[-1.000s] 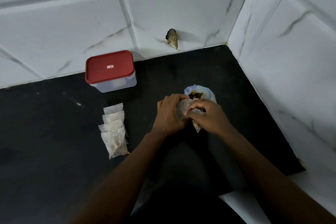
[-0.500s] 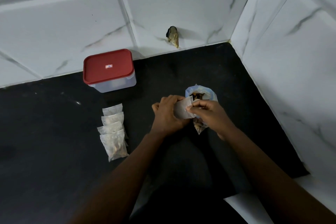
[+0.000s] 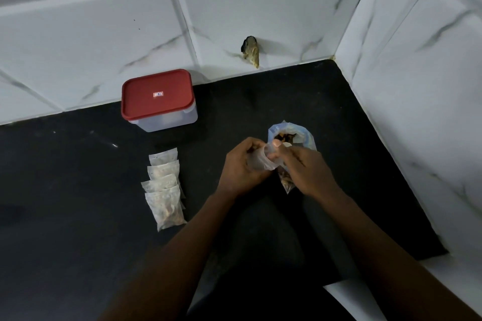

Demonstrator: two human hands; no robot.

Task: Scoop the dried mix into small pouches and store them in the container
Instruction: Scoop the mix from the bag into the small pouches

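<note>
A small clear plastic pouch (image 3: 261, 162) is held open in the pinching grip of the left hand (image 3: 241, 168) and the right hand (image 3: 307, 172), just beside the blue-tinted plastic bag of dried mix (image 3: 303, 134); filling seems due next.

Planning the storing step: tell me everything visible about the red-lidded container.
The container is a rounded-rectangular tub of translucent plastic with a red lid, which is on and bears a small label at its centre. It stands upright on the black counter by the tiled wall, beyond the filled pouches and apart from them. Nothing else touches it; its contents cannot be made out.
</note>
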